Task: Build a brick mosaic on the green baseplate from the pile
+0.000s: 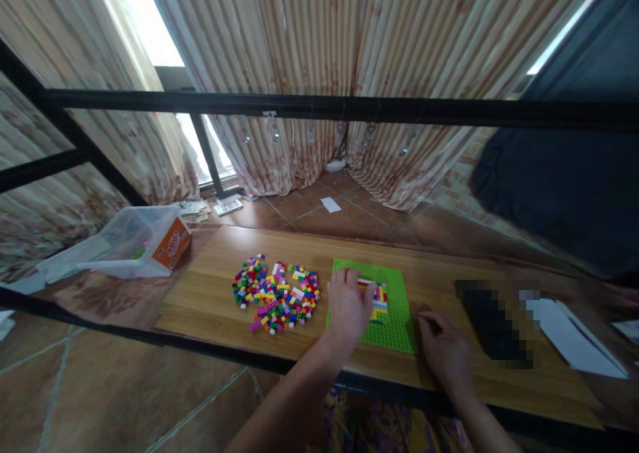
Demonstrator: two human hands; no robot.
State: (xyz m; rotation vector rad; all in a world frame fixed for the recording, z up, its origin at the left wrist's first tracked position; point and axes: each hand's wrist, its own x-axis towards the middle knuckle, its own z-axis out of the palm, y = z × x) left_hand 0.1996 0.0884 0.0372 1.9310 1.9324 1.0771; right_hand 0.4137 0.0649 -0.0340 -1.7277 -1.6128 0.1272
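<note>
A green studded baseplate [394, 336] lies on the wooden board, with a block of red, white, yellow and blue toy bricks [380, 300] built up near its middle. My left hand [348, 306] is over the plate's left half, beside these bricks and partly covering them. Its fingers stretch forward and the thumb stands apart, near the bricks. Just right of the plate, my right hand [446, 350] is at the board with its fingers curled in and thumb and forefinger close together. Whatever those fingers may hold is hidden. A pile of loose, mixed-colour bricks [279, 297] spreads left of the plate.
A clear plastic box [134, 240] with an orange label stands beyond the board's left end. A dark, pixelated object [494, 323] and white paper [574, 336] lie to the right. A black metal rail [319, 105] crosses in front of the curtains [299, 47].
</note>
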